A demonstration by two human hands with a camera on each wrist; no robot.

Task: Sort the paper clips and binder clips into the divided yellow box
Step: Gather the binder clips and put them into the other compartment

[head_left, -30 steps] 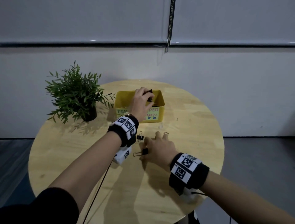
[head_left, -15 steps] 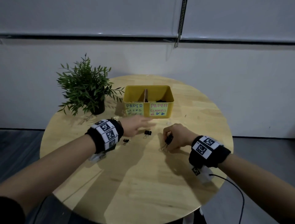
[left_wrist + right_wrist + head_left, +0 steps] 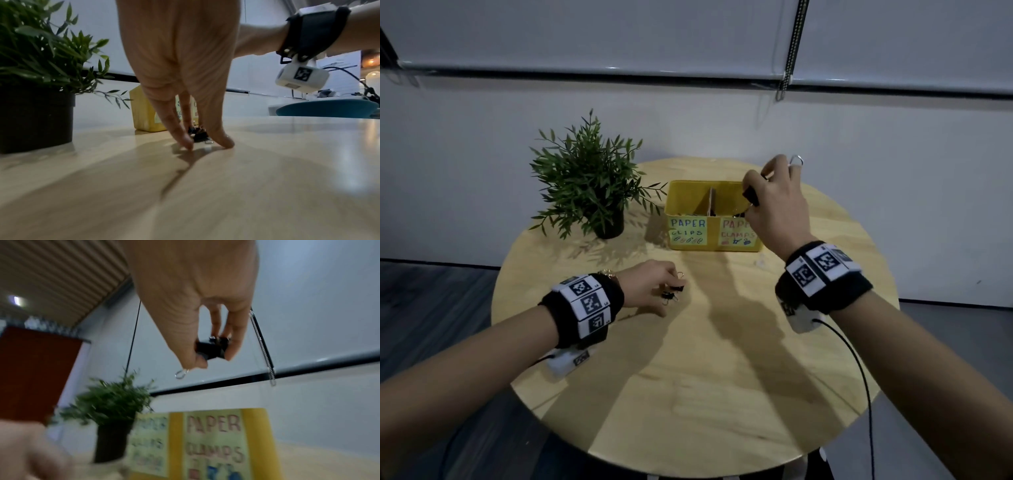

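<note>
The yellow box (image 3: 688, 202) stands at the table's far side, split by a divider into a left part labelled PAPER CLIPS and a right part labelled PAPER CLAMPS (image 3: 213, 439). My right hand (image 3: 755, 192) hovers over the right part and pinches a black binder clip (image 3: 750, 198) between thumb and fingers (image 3: 232, 352); the clip's wire handle hangs below the thumb. My left hand (image 3: 671, 291) is down on the table in front of the box. Its fingertips (image 3: 224, 143) touch the wood on either side of small black binder clips (image 3: 199, 136), a little apart from them.
A potted green plant (image 3: 589, 185) stands left of the box, close to its left wall. The round wooden table (image 3: 722, 377) drops off at its edge all round. A black cable (image 3: 859, 359) hangs from my right wrist.
My right hand lifted the binder clip off the table and carried it up over the box's right part. My left hand lowered onto the small clips on the table.
</note>
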